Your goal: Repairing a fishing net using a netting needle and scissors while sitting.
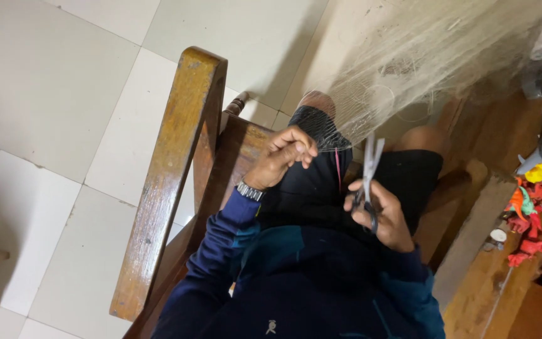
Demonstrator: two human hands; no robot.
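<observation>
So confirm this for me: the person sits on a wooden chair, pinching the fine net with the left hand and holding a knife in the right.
Not quite. The right hand holds scissors, not a knife; the head view shows the blades pointing up and fingers through the dark handle loops. The rest stands: the left hand pinches the fine net, and the person sits on a wooden chair.

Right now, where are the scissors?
In the head view, the scissors are in the right hand, blades up beside the fine net, right of the left hand.
</observation>
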